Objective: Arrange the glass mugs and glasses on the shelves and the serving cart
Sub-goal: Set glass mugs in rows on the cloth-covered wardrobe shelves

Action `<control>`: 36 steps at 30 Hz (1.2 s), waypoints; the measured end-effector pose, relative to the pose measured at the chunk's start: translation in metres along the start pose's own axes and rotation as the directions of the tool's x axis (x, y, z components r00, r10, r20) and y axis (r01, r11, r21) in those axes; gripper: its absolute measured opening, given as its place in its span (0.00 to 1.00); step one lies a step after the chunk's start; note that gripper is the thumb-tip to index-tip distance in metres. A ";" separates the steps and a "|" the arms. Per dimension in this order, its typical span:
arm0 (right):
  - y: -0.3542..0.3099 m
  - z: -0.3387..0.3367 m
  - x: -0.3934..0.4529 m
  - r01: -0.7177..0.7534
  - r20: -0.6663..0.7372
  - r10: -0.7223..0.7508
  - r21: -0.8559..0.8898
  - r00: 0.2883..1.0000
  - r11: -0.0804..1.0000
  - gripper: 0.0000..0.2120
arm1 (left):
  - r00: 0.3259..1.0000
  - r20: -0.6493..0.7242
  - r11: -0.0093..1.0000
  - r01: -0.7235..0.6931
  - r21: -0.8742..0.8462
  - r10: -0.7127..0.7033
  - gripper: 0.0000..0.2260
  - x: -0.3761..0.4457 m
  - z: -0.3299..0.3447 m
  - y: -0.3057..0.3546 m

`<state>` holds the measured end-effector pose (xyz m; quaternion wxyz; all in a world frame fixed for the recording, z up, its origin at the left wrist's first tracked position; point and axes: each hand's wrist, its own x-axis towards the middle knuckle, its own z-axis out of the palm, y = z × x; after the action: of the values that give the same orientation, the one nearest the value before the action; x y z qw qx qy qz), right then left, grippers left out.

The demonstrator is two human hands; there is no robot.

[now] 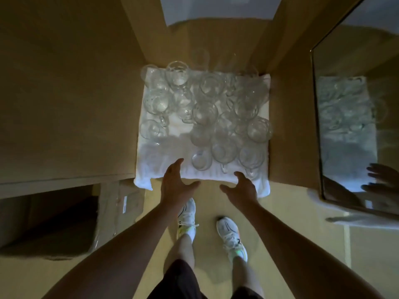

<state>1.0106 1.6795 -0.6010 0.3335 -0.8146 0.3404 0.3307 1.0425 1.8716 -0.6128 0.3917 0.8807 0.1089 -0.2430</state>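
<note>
Left hand [177, 184], right hand [243, 186] outstretched, empty

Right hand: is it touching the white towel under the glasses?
Cannot tell. In the head view the right hand overlaps the white towel's near edge, fingers spread, with no contact or gap visible.

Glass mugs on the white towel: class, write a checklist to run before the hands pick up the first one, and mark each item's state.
1. Left hand free, fingers spread: ok.
2. Right hand free: ok.
3. Glass mugs within reach on the white towel: ok.
4. Mugs spaced apart for a clean grip: not ok, crowded.
5. Chips or cracks: cannot tell.
6. Shelves or cart in sight: not ok.
</note>
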 end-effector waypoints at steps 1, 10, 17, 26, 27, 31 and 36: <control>0.001 0.005 0.007 -0.017 -0.002 0.017 0.024 1.000 1.000 0.37 | 1.000 0.009 1.000 -0.003 0.000 0.003 0.41 0.008 0.005 -0.004; 0.004 0.039 0.063 -0.123 -0.050 0.171 0.503 0.984 0.856 0.22 | 0.998 0.012 0.993 -0.055 -0.102 0.057 0.44 0.059 0.038 -0.033; 0.009 0.051 0.097 -0.188 0.131 0.135 0.699 0.982 0.690 0.10 | 0.993 0.012 0.988 -0.115 -0.102 0.117 0.42 0.079 0.063 -0.045; 0.012 0.058 0.095 -0.218 0.146 0.163 0.731 0.976 0.646 0.09 | 0.982 0.032 0.982 -0.182 -0.045 0.184 0.40 0.086 0.061 -0.044; 0.011 0.058 0.093 -0.224 0.144 0.175 0.739 0.974 0.636 0.09 | 0.984 0.037 0.984 -0.174 -0.042 0.175 0.39 0.085 0.059 -0.043; 0.009 0.055 0.075 -0.260 0.156 0.220 0.752 0.963 0.606 0.08 | 0.990 0.054 0.991 -0.129 -0.021 0.129 0.37 0.072 0.044 -0.042; 0.011 0.045 0.038 -0.254 0.146 0.216 0.722 0.965 0.643 0.06 | 0.997 0.029 0.996 -0.076 -0.045 0.077 0.40 0.043 0.014 -0.030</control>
<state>1.0089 1.6950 -0.6592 0.5946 -0.5523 0.5392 0.2251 1.0632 1.8811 -0.6618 0.4215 0.8716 0.0746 -0.2388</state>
